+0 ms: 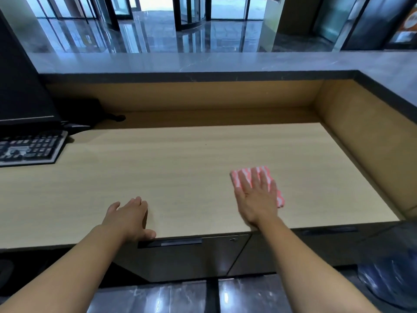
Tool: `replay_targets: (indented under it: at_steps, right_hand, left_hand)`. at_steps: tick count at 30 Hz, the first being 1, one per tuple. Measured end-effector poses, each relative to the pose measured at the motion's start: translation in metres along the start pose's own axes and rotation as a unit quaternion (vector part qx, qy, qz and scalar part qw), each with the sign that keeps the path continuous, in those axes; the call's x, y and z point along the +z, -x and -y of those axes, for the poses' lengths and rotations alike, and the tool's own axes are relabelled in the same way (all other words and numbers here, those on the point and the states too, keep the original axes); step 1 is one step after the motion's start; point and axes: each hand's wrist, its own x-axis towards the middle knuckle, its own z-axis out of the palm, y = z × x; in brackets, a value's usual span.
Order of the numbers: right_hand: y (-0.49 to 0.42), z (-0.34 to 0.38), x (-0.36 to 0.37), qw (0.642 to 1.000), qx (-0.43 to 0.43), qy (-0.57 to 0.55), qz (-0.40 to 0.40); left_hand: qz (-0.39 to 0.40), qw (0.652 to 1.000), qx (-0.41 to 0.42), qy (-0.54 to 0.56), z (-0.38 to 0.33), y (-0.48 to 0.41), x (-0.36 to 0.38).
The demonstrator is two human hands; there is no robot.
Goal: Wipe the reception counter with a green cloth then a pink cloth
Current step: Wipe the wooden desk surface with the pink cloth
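The pink cloth (280, 198), right of centre, is striped pink and white; the counter (180, 166) is pale beige with fine wood grain; its back panel (191, 93) is darker tan; the ledge (203, 62) across the upper frame is grey, faintly veined; the keyboard (29, 147) at left has black keys in a silver-grey frame; the drawer fronts (191, 256) below are black.

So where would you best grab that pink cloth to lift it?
Probably its far edge, from above: the pink cloth lies folded flat on the counter under the right hand, and that edge pokes out beyond it.
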Motion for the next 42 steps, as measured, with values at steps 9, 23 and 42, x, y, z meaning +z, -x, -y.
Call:
replay_targets:
  at_steps: [9,23,42]
  right_hand:
    - [0.022,-0.019,-0.008,0.973,0.231,-0.004,0.004]
    - [0.056,0.219,0.028,0.989,-0.147,-0.023,0.027]
    - [0.056,0.365,0.046,0.994,-0.102,-0.017,0.028]
  left_hand:
    - [-0.002,1.0,0.008,0.008,0.001,0.008,-0.003]
    - [-0.01,1.0,0.024,0.013,0.072,0.026,0.003]
    - [-0.063,0.994,-0.03,0.083,0.179,0.018,0.026]
